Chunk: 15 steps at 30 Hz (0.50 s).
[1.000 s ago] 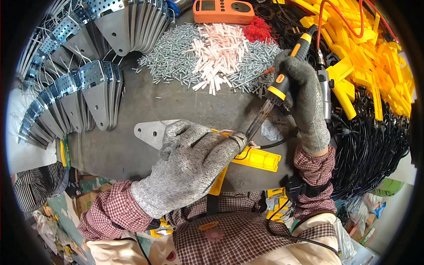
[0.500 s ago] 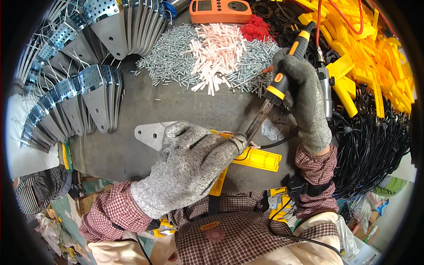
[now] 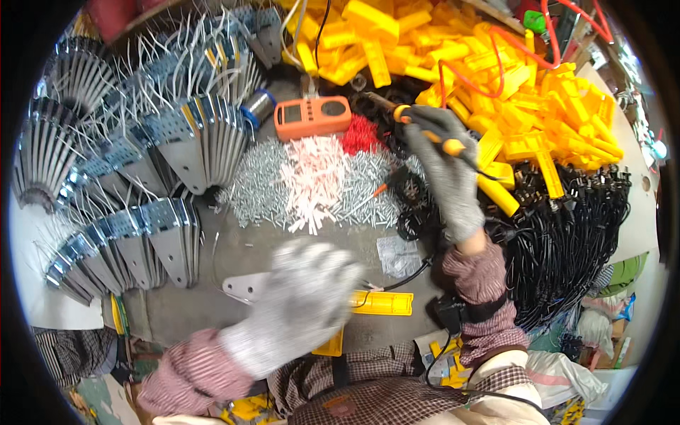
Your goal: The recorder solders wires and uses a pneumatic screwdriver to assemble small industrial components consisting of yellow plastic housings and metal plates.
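Note:
My right hand [image 3: 443,166] is wrapped round a soldering iron [image 3: 397,111] with a black and yellow handle, its tip toward the far left. It hovers near the heap of yellow plastic parts [image 3: 372,35]. Motion smears my left hand [image 3: 304,287], so its fingers cannot be made out. Beneath and beside that hand lies a yellow plastic housing [image 3: 389,304] with thin wires and a black cord [image 3: 419,273] at it. A grey metal plate with holes [image 3: 241,286] shows left of the hand. Both hands wear grey gloves.
Perforated metal brackets with white wires [image 3: 170,219] stand in rows at left. Screws [image 3: 258,184], pale sleeves [image 3: 312,180] and red bits [image 3: 361,134] lie near an orange meter [image 3: 312,117] and a blue spool [image 3: 257,108]. Black plug cords [image 3: 559,241] are heaped at right.
My right hand has carried the soldering iron away from the yellow housing, up toward the far side, its tip now turned away. My left hand is blurred by motion. The view has shifted farther forward.

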Each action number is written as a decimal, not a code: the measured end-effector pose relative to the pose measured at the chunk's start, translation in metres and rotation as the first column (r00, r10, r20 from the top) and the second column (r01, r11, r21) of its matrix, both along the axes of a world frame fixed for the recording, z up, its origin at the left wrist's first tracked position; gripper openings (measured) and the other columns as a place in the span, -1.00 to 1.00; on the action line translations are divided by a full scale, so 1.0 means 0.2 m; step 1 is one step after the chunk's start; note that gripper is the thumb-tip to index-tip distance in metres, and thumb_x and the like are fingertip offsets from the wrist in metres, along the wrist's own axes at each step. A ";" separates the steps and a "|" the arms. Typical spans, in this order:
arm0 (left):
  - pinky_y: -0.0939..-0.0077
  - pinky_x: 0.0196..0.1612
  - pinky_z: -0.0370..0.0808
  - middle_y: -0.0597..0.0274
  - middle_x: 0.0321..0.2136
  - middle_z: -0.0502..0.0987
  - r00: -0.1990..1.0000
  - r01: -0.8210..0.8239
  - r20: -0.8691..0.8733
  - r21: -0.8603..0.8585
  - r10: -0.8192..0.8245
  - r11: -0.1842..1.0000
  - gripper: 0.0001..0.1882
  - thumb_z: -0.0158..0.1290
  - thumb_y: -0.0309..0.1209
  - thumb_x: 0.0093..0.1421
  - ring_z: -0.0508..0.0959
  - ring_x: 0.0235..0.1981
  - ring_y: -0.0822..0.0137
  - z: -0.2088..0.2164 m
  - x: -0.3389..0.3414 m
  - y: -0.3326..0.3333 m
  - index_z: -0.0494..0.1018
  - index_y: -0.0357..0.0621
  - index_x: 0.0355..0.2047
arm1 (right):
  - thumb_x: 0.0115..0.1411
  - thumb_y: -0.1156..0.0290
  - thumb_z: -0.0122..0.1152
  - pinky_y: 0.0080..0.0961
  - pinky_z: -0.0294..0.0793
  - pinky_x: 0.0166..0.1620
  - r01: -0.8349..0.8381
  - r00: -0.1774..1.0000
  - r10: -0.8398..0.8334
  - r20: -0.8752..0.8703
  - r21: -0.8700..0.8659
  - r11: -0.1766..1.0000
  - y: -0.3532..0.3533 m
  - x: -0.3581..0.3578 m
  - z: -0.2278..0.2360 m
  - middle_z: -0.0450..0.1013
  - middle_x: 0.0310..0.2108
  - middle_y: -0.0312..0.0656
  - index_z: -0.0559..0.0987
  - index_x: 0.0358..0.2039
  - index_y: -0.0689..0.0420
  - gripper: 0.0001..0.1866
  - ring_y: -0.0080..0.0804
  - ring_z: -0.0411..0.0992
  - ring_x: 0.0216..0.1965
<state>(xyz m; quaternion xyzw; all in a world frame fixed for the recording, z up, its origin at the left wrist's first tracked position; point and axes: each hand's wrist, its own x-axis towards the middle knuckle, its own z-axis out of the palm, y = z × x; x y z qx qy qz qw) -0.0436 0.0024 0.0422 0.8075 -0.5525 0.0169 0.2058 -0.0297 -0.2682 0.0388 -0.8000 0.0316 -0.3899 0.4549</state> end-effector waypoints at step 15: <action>0.29 -0.07 0.53 0.17 -0.28 0.59 0.696 0.085 -0.675 -0.262 -0.246 0.961 -0.84 0.22 -0.47 0.17 0.62 -0.24 0.24 -0.08 0.18 -0.12 0.52 -0.19 -0.24 | 0.33 0.34 0.02 -0.10 0.56 -0.28 -0.713 0.577 0.227 -0.785 -0.348 0.608 0.05 -0.46 0.12 0.55 -0.38 0.05 0.56 -0.10 0.14 -0.77 -0.01 0.59 -0.28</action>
